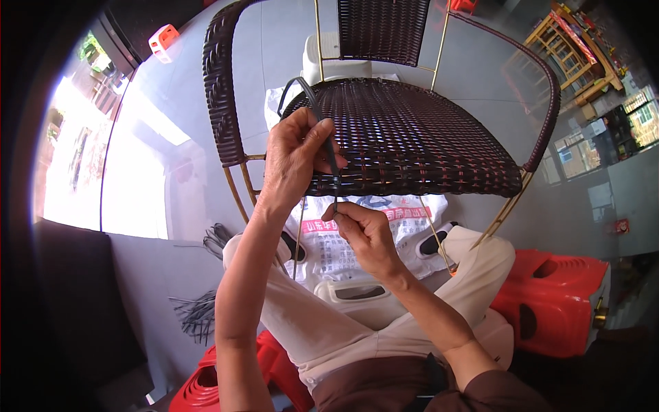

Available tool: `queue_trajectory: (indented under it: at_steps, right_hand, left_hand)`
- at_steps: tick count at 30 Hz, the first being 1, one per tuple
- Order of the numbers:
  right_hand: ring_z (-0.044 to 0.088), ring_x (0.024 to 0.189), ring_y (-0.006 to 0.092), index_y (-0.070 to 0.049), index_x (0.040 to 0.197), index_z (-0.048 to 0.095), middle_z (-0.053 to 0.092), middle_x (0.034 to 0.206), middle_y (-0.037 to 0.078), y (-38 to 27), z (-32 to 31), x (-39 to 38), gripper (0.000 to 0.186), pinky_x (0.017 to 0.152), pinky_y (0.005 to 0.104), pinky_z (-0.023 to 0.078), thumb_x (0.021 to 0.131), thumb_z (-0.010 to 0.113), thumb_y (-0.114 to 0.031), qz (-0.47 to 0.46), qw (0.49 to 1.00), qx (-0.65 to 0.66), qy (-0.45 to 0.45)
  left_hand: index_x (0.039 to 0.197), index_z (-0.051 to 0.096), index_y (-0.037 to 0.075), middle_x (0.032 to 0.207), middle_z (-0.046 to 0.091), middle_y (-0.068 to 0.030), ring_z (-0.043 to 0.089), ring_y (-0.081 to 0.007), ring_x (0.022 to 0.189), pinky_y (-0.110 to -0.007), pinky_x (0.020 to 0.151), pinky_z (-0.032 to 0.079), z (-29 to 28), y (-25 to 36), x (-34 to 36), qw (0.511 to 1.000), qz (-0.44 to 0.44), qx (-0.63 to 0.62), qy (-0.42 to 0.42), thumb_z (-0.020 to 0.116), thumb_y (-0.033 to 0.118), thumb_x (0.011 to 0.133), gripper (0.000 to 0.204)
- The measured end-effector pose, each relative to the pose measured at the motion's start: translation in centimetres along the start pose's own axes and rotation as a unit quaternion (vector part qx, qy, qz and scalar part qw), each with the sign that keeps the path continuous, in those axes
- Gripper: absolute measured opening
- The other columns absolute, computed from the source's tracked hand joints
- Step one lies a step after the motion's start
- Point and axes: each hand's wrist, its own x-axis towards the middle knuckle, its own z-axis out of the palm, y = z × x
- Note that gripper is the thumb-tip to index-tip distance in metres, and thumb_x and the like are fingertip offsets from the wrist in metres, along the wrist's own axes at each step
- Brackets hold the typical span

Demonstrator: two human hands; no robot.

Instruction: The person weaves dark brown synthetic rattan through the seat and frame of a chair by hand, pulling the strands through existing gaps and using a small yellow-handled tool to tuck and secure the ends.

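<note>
A dark brown woven chair (419, 130) with a gold metal frame stands in front of me, its seat facing up. A dark grey weaving strip (329, 147) arcs over its front left corner and hangs down past the seat edge. My left hand (298, 147) pinches this strip between thumb and fingers beside the seat's left front. Lower down, just under the front edge, my right hand (364, 233) pinches the strip's thin lower end. Whether the strip is threaded into the weave cannot be made out.
Bundles of grey strips (199, 316) lie on the floor at left. A white printed sack (343, 240) is spread under the chair. Red plastic stools (556, 295) stand at my right and lower left (199, 388). Wooden furniture (573, 55) is at the far right.
</note>
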Motion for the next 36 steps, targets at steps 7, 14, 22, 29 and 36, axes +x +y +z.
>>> queue_trajectory:
  at_steps: [7, 14, 22, 29, 36]
  right_hand:
    - [0.029, 0.055, 0.0031, 0.001, 0.091, 0.061, 0.036, 0.060, -0.007, 0.1, -0.3, -1.1, 0.013, 0.049, 0.0191, 0.025, 0.091, 0.049, -0.005, -0.036, 0.995, -0.070, 0.065]
    - [0.030, 0.052, 0.0032, 0.001, 0.090, 0.061, 0.038, 0.058, -0.005, -0.2, -0.2, -1.3, 0.013, 0.046, 0.0197, 0.026, 0.091, 0.049, -0.005, -0.059, 0.992, -0.081, 0.075]
    - [0.046, 0.053, 0.0080, 0.004, 0.091, 0.061, 0.061, 0.069, 0.007, 0.3, 0.0, -1.6, 0.012, 0.050, 0.0216, 0.038, 0.087, 0.050, 0.001, -0.144, 0.966, -0.191, 0.099]
    - [0.044, 0.052, 0.0072, 0.001, 0.093, 0.061, 0.058, 0.064, 0.006, 2.6, -0.4, -0.7, 0.012, 0.049, 0.0214, 0.038, 0.088, 0.051, -0.002, -0.129, 0.957, -0.242, 0.100]
    - [0.043, 0.052, 0.0062, 0.001, 0.095, 0.065, 0.053, 0.060, -0.001, 2.5, -1.3, -1.1, 0.013, 0.052, 0.0203, 0.037, 0.088, 0.055, -0.004, -0.057, 0.995, -0.070, 0.031]
  left_hand:
    - [0.071, 0.048, 0.008, 0.064, 0.060, -0.0023, 0.061, -0.0079, 0.056, -0.017, 0.046, 0.044, 0.9, 0.3, 0.2, 0.999, -0.008, 0.034, -0.019, 0.054, 0.017, 0.091, 0.023]
    - [0.070, 0.051, 0.008, 0.062, 0.059, -0.0006, 0.055, -0.0047, 0.057, -0.018, 0.049, 0.041, 1.0, 0.1, 0.2, 0.999, 0.004, 0.047, -0.017, 0.055, 0.016, 0.091, 0.023]
    - [0.064, 0.049, 0.006, 0.060, 0.058, -0.0007, 0.049, -0.0028, 0.055, -0.019, 0.050, 0.038, 0.8, -0.6, 0.1, 0.996, 0.038, 0.077, -0.004, 0.059, 0.012, 0.088, 0.026]
    - [0.064, 0.049, 0.002, 0.058, 0.055, -0.0006, 0.046, -0.0028, 0.053, -0.022, 0.047, 0.035, 1.0, -0.3, 0.4, 0.981, 0.027, 0.191, -0.017, 0.060, 0.010, 0.085, 0.025]
    - [0.062, 0.049, 0.001, 0.055, 0.053, -0.0012, 0.047, -0.0047, 0.052, -0.021, 0.049, 0.037, 0.6, -0.1, 0.7, 0.981, 0.027, 0.190, -0.028, 0.060, 0.011, 0.084, 0.027]
